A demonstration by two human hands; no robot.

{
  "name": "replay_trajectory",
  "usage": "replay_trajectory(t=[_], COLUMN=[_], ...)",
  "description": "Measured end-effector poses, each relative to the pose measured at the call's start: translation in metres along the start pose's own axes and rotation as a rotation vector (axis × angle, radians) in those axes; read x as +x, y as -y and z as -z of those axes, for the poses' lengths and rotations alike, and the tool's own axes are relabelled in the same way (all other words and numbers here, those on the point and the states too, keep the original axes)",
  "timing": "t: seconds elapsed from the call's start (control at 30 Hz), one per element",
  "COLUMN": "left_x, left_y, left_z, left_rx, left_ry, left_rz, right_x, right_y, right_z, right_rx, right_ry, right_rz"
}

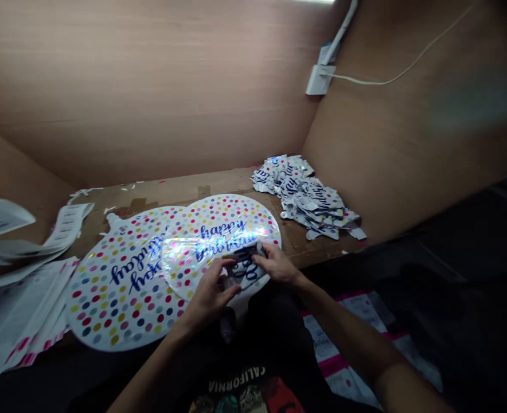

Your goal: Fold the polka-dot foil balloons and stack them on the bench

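Note:
Two round foil balloons with coloured polka dots and blue "happy birthday" script lie on the wooden desk (240, 229). The upper balloon (219, 229) overlaps the upside-down lower-left one (120, 292). My left hand (208, 301) grips the near edge of the upper balloon. My right hand (277, 264) pinches a dark, folded-looking section (245, 257) of the same foil, close to my left fingers. Part of the balloon beneath my hands is hidden. A heap of crumpled printed foil pieces (307, 195) lies to the right, apart from both hands.
Printed white plastic sleeves with pink edging (21, 315) hang over the desk's left side, and more (343, 350) lie below its front edge. Wooden panels enclose the desk. Paper scraps line its back edge. A wall socket (320, 80) with a pale cable sits top right.

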State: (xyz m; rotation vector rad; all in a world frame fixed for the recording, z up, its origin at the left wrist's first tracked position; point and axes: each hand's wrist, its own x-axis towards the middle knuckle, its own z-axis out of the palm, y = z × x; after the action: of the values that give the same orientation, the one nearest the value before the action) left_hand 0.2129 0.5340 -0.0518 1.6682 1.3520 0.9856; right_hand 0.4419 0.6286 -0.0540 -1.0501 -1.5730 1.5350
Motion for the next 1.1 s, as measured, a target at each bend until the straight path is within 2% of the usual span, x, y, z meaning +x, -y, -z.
replay_trajectory(t=[0.07, 0.1, 0.13, 0.2, 0.23, 0.27, 0.33, 0.43, 0.5, 0.57, 0.6, 0.63, 0.67, 0.7, 0.73, 0.77, 0.8, 0.83, 0.9, 0.97, 1.0, 1.03, 1.07, 1.1], left_x=[-0.001, -0.002, -0.003, -0.004, -0.004, -0.004, -0.002, 0.005, 0.009, 0.014, 0.016, 0.019, 0.023, 0.027, 0.031, 0.035, 0.039, 0.042, 0.044, 0.037, 0.031, 0.024, 0.017, 0.01], left_y=[0.009, 0.013, 0.018, 0.025, 0.027, 0.029, 0.032, 0.038, 0.044, 0.049, 0.051, 0.051, 0.049, 0.047, 0.042, 0.037, 0.031, 0.025, 0.015, 0.009, 0.008, 0.009, 0.011, 0.014], left_z=[0.007, 0.011, 0.017, 0.025, 0.027, 0.028, 0.026, 0.021, 0.019, 0.021, 0.023, 0.025, 0.029, 0.033, 0.036, 0.04, 0.043, 0.044, 0.043, 0.035, 0.028, 0.021, 0.015, 0.009], left_rx=[0.021, 0.076, 0.162, 0.391, 0.509, 0.613, 0.751, 0.732, 0.63, 0.54, 0.498, 0.455, 0.412, 0.373, 0.344, 0.332, 0.348, 0.392, 0.527, 0.666, 0.714, 0.747, 0.77, 0.783], left_ry=[0.041, 0.086, 0.141, 0.243, 0.279, 0.301, 0.334, 0.384, 0.405, 0.395, 0.387, 0.378, 0.369, 0.361, 0.358, 0.358, 0.344, 0.302, 0.103, -0.1, -0.118, -0.066, 0.026, 0.123], left_rz=[0.021, 0.02, 0.009, -0.03, -0.046, -0.055, -0.064, -0.077, -0.077, -0.045, -0.012, 0.028, 0.068, 0.103, 0.128, 0.141, 0.144, 0.135, 0.076, -0.046, -0.113, -0.161, -0.179, -0.167], right_x=[0.022, 0.032, 0.042, 0.056, 0.061, 0.065, 0.068, 0.068, 0.066, 0.063, 0.059, 0.053, 0.045, 0.036, 0.028, 0.02, 0.015, 0.014, 0.028, 0.061, 0.082, 0.105, 0.127, 0.147], right_y=[0.027, 0.042, 0.056, 0.074, 0.076, 0.072, 0.053, 0.018, 0.005, 0.003, 0.004, 0.005, 0.006, 0.005, 0.003, 0.001, -0.002, -0.004, -0.001, 0.01, 0.019, 0.029, 0.039, 0.049], right_z=[0.057, 0.092, 0.128, 0.191, 0.214, 0.23, 0.243, 0.236, 0.222, 0.195, 0.176, 0.152, 0.125, 0.097, 0.07, 0.046, 0.027, 0.014, 0.005, 0.011, 0.016, 0.021, 0.024, 0.025], right_rx=[-0.244, -0.403, -0.598, -0.711, -0.78, -0.867, -1.019, -1.131, -1.193, -1.226, -1.206, -1.156, -1.079, -0.972, -0.891, -0.861, -0.833, -0.817, -0.782, -0.742, -0.733, -0.736, -0.746, -0.758], right_ry=[-0.29, -0.511, -0.63, -0.723, -0.761, -0.772, -0.698, -0.475, -0.466, -0.56, -0.54, -0.442, -0.272, 0.004, 0.214, 0.335, 0.401, 0.413, 0.402, 0.52, 0.578, 0.591, 0.547, 0.446], right_rz=[0.053, 0.04, -0.047, -0.151, -0.202, -0.246, -0.301, -0.334, -0.323, -0.164, -0.03, 0.115, 0.246, 0.326, 0.363, 0.371, 0.343, 0.298, 0.214, 0.133, 0.078, 0.015, -0.044, -0.082])
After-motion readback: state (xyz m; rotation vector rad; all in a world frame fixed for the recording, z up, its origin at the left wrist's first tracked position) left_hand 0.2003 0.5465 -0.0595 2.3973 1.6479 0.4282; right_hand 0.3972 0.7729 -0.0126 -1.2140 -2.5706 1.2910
